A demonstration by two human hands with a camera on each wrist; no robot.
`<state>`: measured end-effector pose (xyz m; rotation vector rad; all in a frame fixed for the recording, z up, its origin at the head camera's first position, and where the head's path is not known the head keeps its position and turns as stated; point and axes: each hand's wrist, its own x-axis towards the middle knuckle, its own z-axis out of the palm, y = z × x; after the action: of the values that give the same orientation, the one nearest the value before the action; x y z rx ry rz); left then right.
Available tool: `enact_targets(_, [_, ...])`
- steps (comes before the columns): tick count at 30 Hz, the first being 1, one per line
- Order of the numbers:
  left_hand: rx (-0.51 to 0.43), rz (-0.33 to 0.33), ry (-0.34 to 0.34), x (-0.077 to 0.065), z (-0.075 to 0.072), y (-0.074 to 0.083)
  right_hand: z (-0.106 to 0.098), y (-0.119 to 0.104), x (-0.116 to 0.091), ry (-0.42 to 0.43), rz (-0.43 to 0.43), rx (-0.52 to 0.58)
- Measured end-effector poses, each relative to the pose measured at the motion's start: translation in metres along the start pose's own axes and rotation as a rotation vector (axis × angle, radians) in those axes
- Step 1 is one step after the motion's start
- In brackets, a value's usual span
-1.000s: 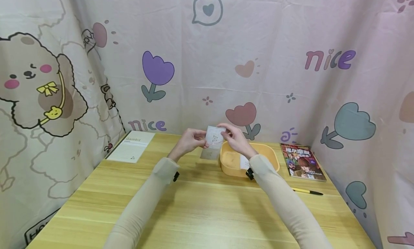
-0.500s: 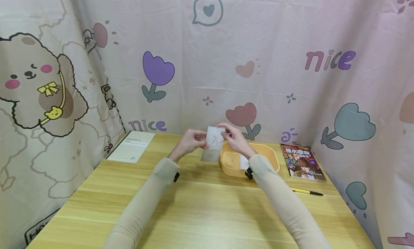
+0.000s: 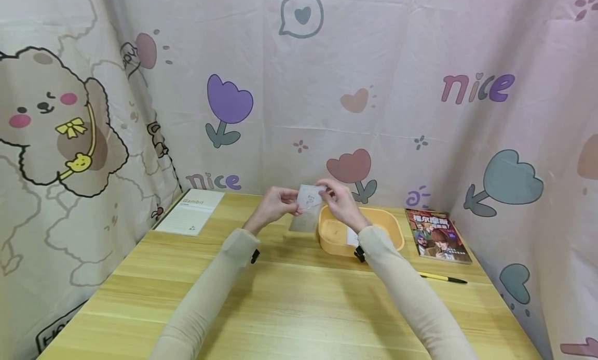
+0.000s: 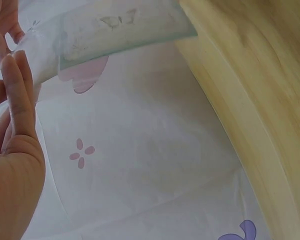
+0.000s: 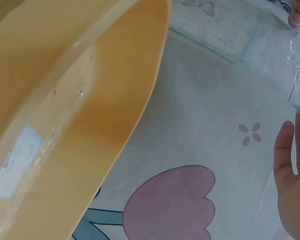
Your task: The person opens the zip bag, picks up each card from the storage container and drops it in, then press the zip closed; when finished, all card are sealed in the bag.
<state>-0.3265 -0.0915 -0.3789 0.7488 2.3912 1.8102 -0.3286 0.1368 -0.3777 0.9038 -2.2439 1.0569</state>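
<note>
Above the table, in the head view, a small clear zip bag with a thin red line across it hangs between the hands. A white card with a small drawing shows at its upper part; whether it lies inside or in front, I cannot tell. My left hand pinches the bag's left edge near the red line. At the upper right corner, my right hand pinches the card. Printed paper shows through the plastic bag in the left wrist view. Fingertips are partly cut off in the right wrist view.
Just under the right hand stands a yellow plastic bin holding a white card. A colourful magazine and a yellow-black pen lie to its right. A white notepad lies at the table's far left. A printed curtain hangs behind.
The card's top edge sits slightly lower, and its tilt has shifted a little. Both hands keep their grip in nearly the same place.
</note>
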Motion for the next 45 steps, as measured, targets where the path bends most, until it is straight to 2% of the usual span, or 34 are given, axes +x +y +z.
enact_targets(12, [-0.002,-0.002,0.004,-0.001,0.001,0.001,0.000,0.000,-0.003,-0.066,0.054,0.017])
enact_targets(20, [-0.011,0.000,-0.002,0.000,0.000,0.001,0.000,0.005,-0.007,-0.042,0.011,0.000])
enact_targets(27, [0.027,0.011,-0.006,0.000,-0.001,0.000,-0.001,0.006,-0.009,-0.072,0.015,0.015])
enact_targets(32, [0.013,0.001,-0.006,0.000,-0.002,0.000,-0.003,0.006,-0.010,-0.071,0.023,0.041])
enact_targets(45, [0.007,0.027,-0.024,-0.001,-0.002,0.000,-0.004,0.007,-0.011,-0.159,0.056,0.039])
